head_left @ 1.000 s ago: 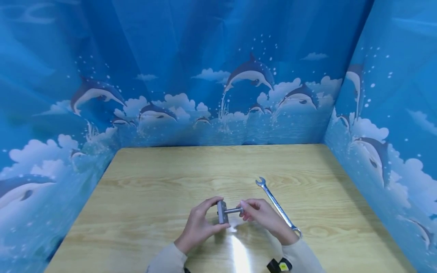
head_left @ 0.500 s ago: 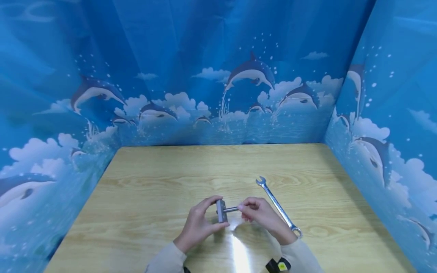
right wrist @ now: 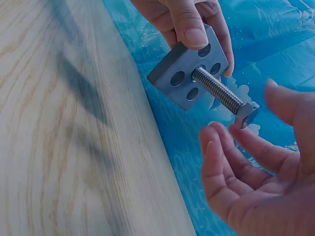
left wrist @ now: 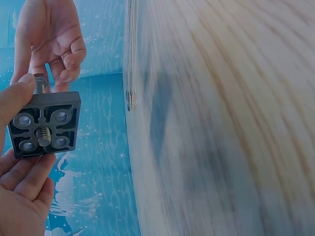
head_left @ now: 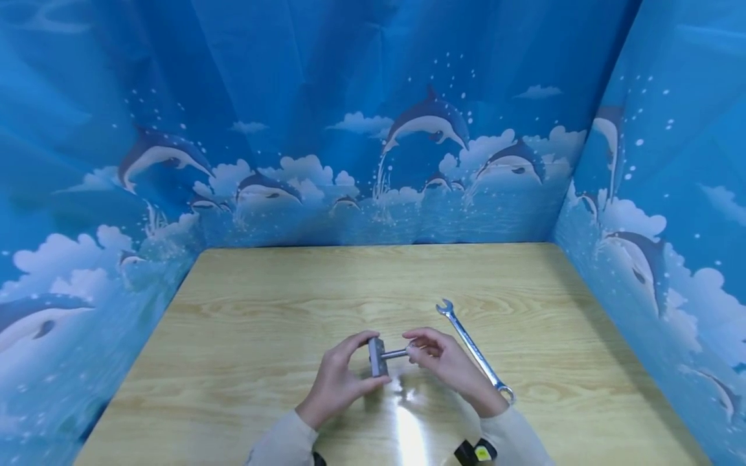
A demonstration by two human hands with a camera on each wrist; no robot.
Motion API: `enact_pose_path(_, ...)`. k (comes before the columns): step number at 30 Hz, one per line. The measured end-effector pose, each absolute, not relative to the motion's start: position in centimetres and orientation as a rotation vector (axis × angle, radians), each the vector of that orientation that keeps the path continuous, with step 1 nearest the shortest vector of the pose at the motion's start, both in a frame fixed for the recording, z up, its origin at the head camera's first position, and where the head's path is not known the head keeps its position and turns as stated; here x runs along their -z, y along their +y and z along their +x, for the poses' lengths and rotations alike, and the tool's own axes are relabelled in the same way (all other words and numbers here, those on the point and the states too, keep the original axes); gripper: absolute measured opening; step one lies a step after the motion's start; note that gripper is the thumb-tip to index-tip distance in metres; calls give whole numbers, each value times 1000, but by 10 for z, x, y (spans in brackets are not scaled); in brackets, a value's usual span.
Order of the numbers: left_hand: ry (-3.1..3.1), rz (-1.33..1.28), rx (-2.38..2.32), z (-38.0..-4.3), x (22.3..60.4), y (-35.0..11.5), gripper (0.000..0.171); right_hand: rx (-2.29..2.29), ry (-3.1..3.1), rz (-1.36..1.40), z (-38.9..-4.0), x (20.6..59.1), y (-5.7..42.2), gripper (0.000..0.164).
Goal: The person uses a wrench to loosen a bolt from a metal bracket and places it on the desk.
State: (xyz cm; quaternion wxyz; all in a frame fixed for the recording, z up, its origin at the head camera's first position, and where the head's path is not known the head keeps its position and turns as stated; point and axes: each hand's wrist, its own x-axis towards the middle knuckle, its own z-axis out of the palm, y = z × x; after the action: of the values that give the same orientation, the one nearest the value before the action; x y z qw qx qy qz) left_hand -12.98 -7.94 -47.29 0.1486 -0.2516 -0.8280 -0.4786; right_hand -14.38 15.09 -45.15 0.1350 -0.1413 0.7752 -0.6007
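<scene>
My left hand grips a grey square plate by its opposite edges, thumb on one side and fingers on the other. A hex-head bolt runs through the plate's middle hole, with several smaller holes around it. In the left wrist view, the bolt's threaded end pokes a little out of the ribbed back face. My right hand is at the bolt's head: the index fingertip touches it, while the thumb stands apart and the other fingers are loosely bent.
A shiny combination wrench lies slantwise on the wood-grain table, just right of my right hand. Blue dolphin-print curtains enclose the table at the back and both sides.
The right fingers pinched the bolt's head half a second ago; now they have spread, the thumb off it. My left hand keeps its grip on the plate, nearly in place.
</scene>
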Motion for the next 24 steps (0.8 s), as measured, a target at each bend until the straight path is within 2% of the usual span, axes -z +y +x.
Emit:
enact_pose_path(9, -2408, -689, 1382, -129, 471, -79, 77, 1715, 2223, -196, -144, 448, 149, 47)
enact_pose_path(18, -2395, -716, 1387, -130, 471, -79, 77, 1730, 2106, -192, -148, 449, 150, 50)
enact_pose_path(24, -2403, -718, 1380, -130, 472, -80, 78, 1722, 2073, -188, -148, 449, 149, 46)
